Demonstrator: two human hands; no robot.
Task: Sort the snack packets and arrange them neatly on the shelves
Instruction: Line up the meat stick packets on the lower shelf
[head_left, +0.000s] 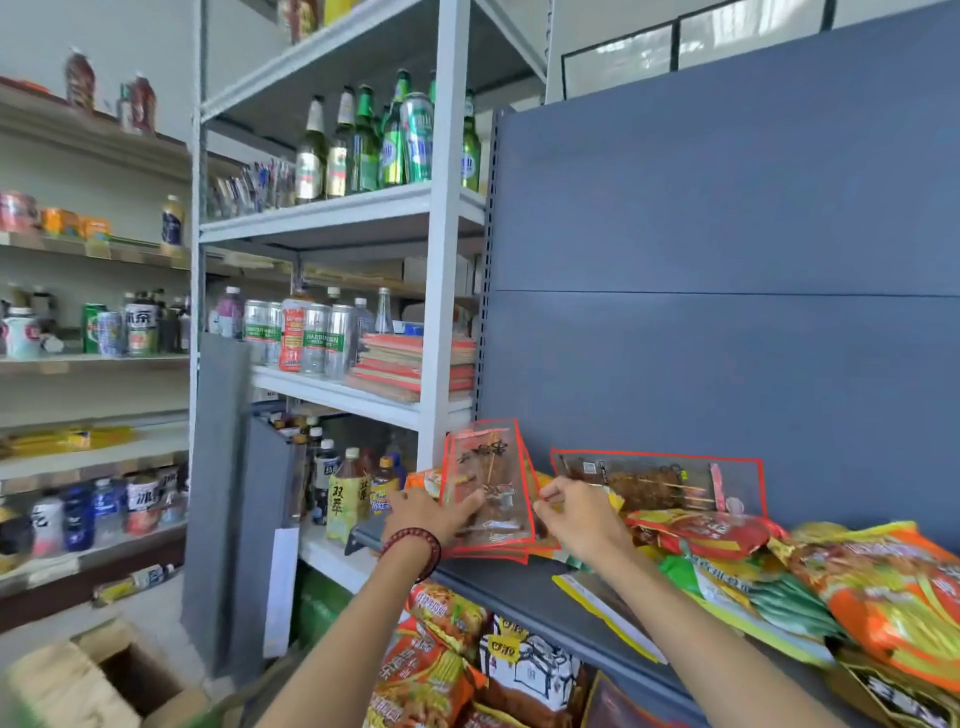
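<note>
Left hand (426, 514) grips clear, red-edged plastic snack packets (488, 478), upright at the left end of the grey metal shelf (519, 587). Right hand (582, 519) curls against their right edge; whether it grips, I cannot tell.

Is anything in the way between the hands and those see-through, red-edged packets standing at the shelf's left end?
Nothing visible. The left hand holds the clear packets upright, and the right hand is close beside their edge. The heaped coloured packets lie further right on the shelf.
</note>
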